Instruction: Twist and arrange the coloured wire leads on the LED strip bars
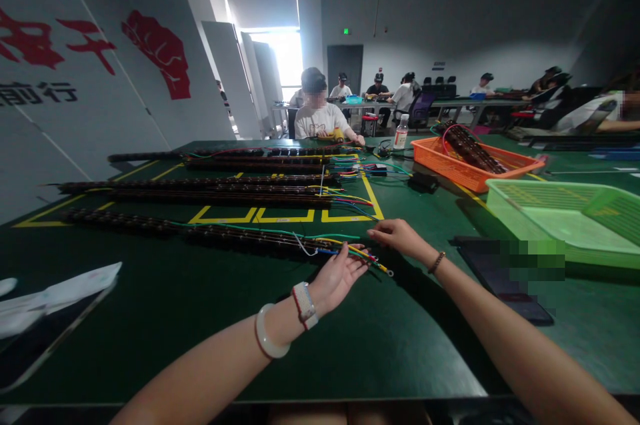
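Here, left hand (340,280) palm-up at colored wires (382,268), right hand (403,238) curled nearby

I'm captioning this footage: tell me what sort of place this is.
Probably a wire-assembly workshop: dark bundles ending in coloured wires lie on a green table marked with yellow lines, an orange basket holds more, and a person sits opposite.

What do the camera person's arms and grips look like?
The left arm is bare in view, with a smooth, pale round bangle and a pale, red-edged strap, maybe a watch's. The right arm is bare too, with a thin, dark, beaded-looking bracelet. The left grip and right grip wear no gloves.
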### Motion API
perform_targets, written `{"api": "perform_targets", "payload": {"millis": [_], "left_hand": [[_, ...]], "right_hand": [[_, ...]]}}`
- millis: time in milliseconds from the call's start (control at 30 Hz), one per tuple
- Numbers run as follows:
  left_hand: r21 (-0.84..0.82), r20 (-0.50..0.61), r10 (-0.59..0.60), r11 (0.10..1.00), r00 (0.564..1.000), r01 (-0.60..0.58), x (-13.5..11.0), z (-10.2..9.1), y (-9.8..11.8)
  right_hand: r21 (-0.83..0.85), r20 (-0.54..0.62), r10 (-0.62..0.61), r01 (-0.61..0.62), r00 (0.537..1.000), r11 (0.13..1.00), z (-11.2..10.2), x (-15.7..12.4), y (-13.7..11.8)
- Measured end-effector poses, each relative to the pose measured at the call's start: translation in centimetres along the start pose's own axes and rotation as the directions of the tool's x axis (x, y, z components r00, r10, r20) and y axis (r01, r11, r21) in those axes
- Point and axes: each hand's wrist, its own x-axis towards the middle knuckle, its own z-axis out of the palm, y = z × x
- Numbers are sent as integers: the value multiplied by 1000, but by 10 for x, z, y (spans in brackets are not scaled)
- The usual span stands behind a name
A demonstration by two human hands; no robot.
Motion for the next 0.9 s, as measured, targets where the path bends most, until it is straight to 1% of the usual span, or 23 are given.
{"api": "perform_targets", "payload": {"millis": [33,100,133,200,267,333,467,567,633,733,900], "left_hand": [[-3,-4,-2,1000,1000,2,0,0,0],[-4,-7,-5,1000,1000,5,-1,2,1],[-3,-6,-6,1000,1000,6,-1,2,1],[-4,-6,-5,1000,1000,5,-1,2,1],[-4,-11,-9,1000,1000,9,-1,2,2],[2,-10,-20,1000,1000,20,-2,1,2],[10,8,-22,1000,1000,22,-1,-1,1],[8,-1,-8,1000,1000,8,0,-2,0],[10,-12,1,1000,1000,-1,1,-2,-1],[25,7,4,1000,1000,-4,1,-3,-1],[38,14,-6,999,1000,6,1,-3,1]], "right_hand": [[53,113,24,-30,993,998,-1,-1,-1],[103,297,22,-55,955,993,-1,-3,-4],[102,355,10,-49,935,994,0,-4,-6],[68,408,-10,-19,913,998,1,-6,-9],[26,402,-23,14,915,1000,2,-6,-13],[-17,359,-15,23,933,1000,1,-7,-15],[-90,218,23,-3,976,996,-1,-5,-14],[-188,119,20,3,993,982,0,-3,-12],[-305,79,13,12,997,952,3,-2,-11],[-468,66,31,4,997,884,7,-2,-12],[-606,52,29,8,998,795,15,-5,-16]]}}
